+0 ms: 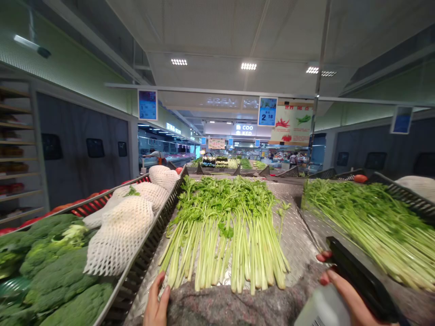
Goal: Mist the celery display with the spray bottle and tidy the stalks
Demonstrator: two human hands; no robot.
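My right hand (345,290) is wrapped round a spray bottle with a black trigger head (360,280) and a pale translucent body (322,310). A finger lies at the trigger, and the nozzle points forward and left. Low in the view, my left hand (157,301) has its fingers extended and slightly apart, beside the lower left stem ends of the celery (227,235). I see nothing in it. The celery lies in a broad row, leaves at the back and pale stems towards me. A grey-brown cloth (234,310) is spread along the front, under the stem ends.
On the left, a black crate (144,258) holds broccoli (64,276) and white foam netting (118,235). Bare patterned metal shelf (292,226) shows right of the celery. More celery (367,231) appears farther right, seemingly in a mirror. Price signs (268,112) hang overhead.
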